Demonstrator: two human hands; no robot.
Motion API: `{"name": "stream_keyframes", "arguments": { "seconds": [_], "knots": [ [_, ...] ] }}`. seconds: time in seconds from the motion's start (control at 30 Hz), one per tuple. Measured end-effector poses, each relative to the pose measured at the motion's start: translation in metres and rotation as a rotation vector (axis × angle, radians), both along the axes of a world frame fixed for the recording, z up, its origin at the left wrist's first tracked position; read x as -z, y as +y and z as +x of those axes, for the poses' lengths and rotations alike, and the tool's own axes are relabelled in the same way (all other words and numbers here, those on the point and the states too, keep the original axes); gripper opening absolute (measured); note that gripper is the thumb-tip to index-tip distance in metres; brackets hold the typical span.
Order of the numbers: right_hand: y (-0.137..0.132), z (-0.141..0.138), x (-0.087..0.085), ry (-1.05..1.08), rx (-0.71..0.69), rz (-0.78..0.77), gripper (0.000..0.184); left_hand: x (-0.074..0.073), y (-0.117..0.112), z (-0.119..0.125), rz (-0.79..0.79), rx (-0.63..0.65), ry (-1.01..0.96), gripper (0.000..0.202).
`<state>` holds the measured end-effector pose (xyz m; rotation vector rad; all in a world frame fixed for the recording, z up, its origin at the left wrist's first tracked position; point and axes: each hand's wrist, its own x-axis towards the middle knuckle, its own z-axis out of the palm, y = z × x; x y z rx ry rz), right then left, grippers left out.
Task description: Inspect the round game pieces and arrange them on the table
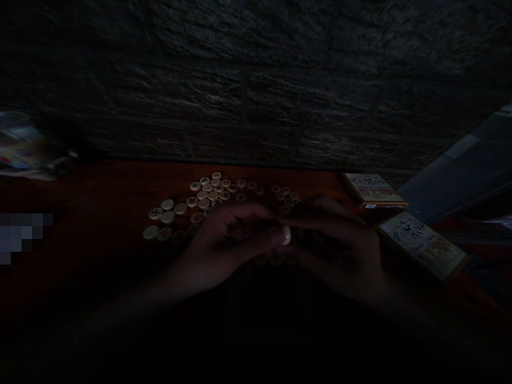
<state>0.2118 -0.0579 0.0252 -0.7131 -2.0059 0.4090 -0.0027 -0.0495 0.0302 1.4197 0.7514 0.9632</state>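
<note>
The left hand (pixel 226 240) and right hand (pixel 336 248) hide some discs (pixel 208 194), their marks unreadable

A small, cream-coloured round game piece (pixel 286 235) is held on edge, thin rim facing the camera, pinched at the left hand's (pixel 228 240) fingertips and touching the right hand's (pixel 340 250) fingers.

The reddish-brown wooden worktop (pixel 100 213) lies in dim light. Pale round discs (pixel 208 194) with red or dark marks are scattered flat near its far edge. At the right lie the far printed box (pixel 374 189) and, just beside it, the near printed box (pixel 422 242). A crumpled wrapper (pixel 28 146), blurred, sits far left.
</note>
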Motion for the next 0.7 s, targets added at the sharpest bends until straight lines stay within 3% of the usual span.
{"name": "stream_keyframes", "arguments": {
  "seconds": [0.47, 0.7],
  "knots": [
    [0.0005, -0.0017, 0.0006, 0.109, -0.080, -0.145, 0.046, -0.0003, 0.0022, -0.0007, 0.003, -0.059, 0.009, 0.008],
    [0.0004, -0.0014, 0.0008, 0.040, -0.032, -0.057, 0.041, -0.0029, -0.0002, 0.0017, 0.014, -0.015, 0.012, 0.013]
  ]
}}
